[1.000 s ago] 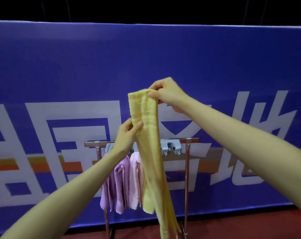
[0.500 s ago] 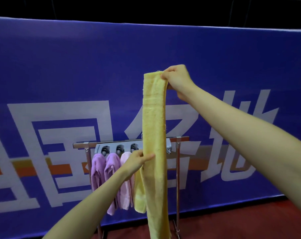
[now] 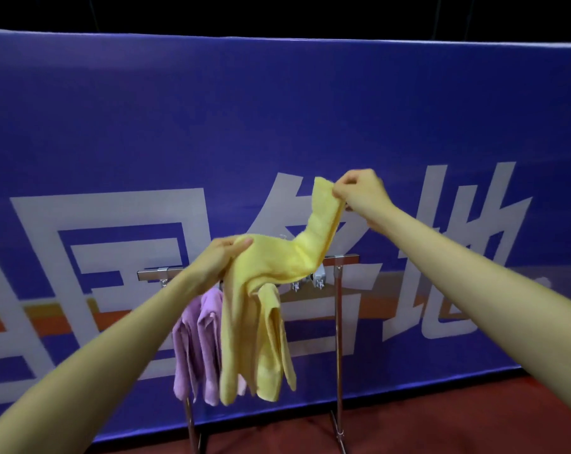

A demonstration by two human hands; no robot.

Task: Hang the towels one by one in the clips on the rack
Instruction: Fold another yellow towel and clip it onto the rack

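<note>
Holding up a yellow towel (image 3: 287,257), both hands work in front of the rack (image 3: 338,322). The right hand (image 3: 359,194) is up high and pinches one end of the towel between thumb and fingers. The left hand (image 3: 218,260) is lower and grips the towel near its middle, with the fingers curled round the cloth. Between the two hands the towel slopes down from right to left. Past the left hand the rest of it hangs down loose in front of the rack.

The rack is a thin metal frame with a top bar (image 3: 153,274) and two legs that stand on the red floor (image 3: 441,421). Two purple towels (image 3: 195,339) hang from the left part of the bar, just beside each other. The held towel covers what is right of them. Near the right end of the bar some small grey clips (image 3: 318,280) peek out under the towel, with nothing in them.

Behind the rack is a big blue banner (image 3: 277,109) with large white signs on it.
</note>
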